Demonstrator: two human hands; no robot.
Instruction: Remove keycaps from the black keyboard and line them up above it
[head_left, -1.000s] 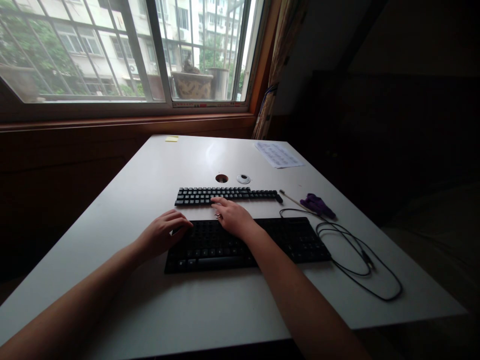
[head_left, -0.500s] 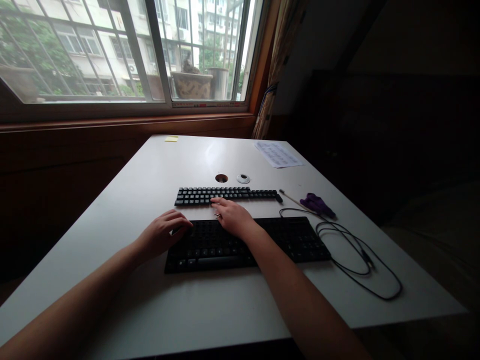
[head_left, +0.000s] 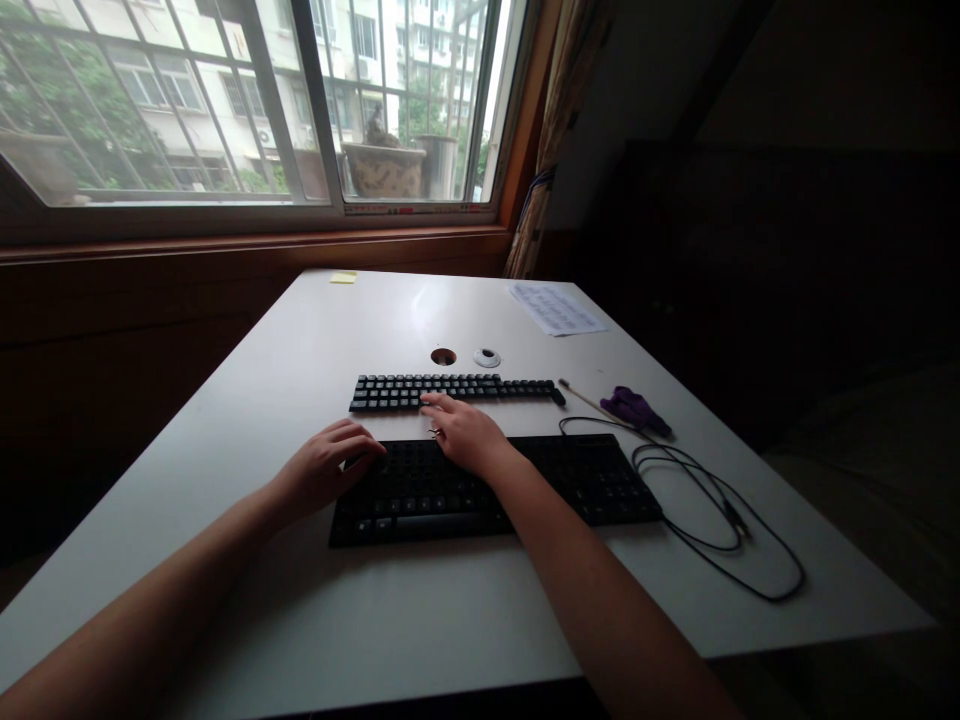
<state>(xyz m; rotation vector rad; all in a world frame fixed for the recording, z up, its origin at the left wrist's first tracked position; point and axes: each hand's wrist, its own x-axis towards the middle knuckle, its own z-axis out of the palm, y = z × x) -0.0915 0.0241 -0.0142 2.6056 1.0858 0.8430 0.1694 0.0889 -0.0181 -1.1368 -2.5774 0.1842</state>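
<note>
A black keyboard (head_left: 450,525) lies across the table, keycaps on its lower rows and dark bare switches in its upper part. My left hand (head_left: 330,462) grips its upper left corner, fingers bent and thumb over the edge. Behind it, loose black keycaps (head_left: 390,392) stand in neat rows. My right hand (head_left: 469,435) reaches over the keyboard, its fingertips closed at a keycap in the front row. The contact is partly hidden. A small shiny metal piece (head_left: 435,432) shows under these fingers; I cannot tell what it is.
To the right lie a looped black cable (head_left: 739,548), a thin brush (head_left: 589,400) and a purple cloth (head_left: 634,410). Farther back are a cable hole (head_left: 443,357), its white ring cover (head_left: 487,357), a printed sheet (head_left: 556,308) and a yellow note (head_left: 343,278).
My right fingertips have shifted very slightly at the front row of keycaps. The left hand and the keyboard have stayed in place.
</note>
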